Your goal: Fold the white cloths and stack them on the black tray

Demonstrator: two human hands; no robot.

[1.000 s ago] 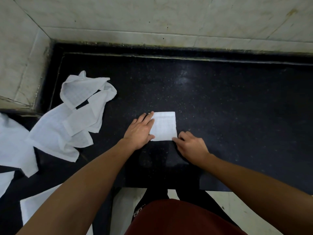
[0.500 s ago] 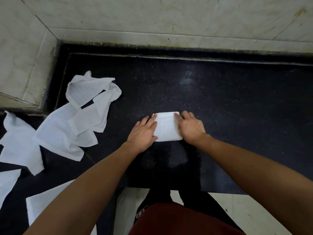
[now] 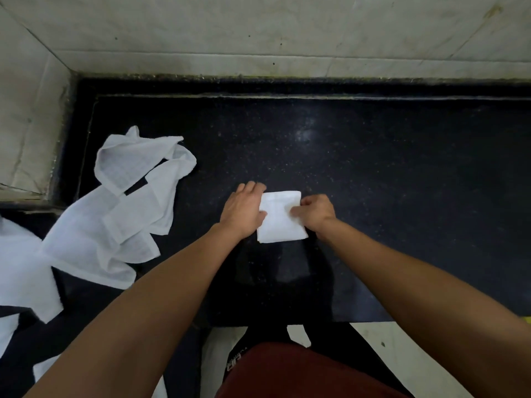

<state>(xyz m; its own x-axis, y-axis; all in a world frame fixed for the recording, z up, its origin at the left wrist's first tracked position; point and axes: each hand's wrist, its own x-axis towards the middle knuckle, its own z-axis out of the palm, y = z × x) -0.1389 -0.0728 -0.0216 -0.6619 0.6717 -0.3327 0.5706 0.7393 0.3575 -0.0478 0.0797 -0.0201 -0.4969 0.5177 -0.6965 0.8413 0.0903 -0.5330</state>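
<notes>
We have one folded cloth [image 3: 280,224] done, left hand [image 3: 244,209] flat on it, right hand [image 3: 316,211] pinching its edge, while loose cloths [image 3: 115,214] left of it await folding, nothing visibly stacked.

A domestic kitchen or wash area is suggested: a black speckled stone bench [image 3: 373,196] is set into a corner of pale, stained wall tiles [image 3: 258,30], pale floor tiles [image 3: 402,354] are seen below, and white cloths [image 3: 120,214] are heaped at its left end.
</notes>
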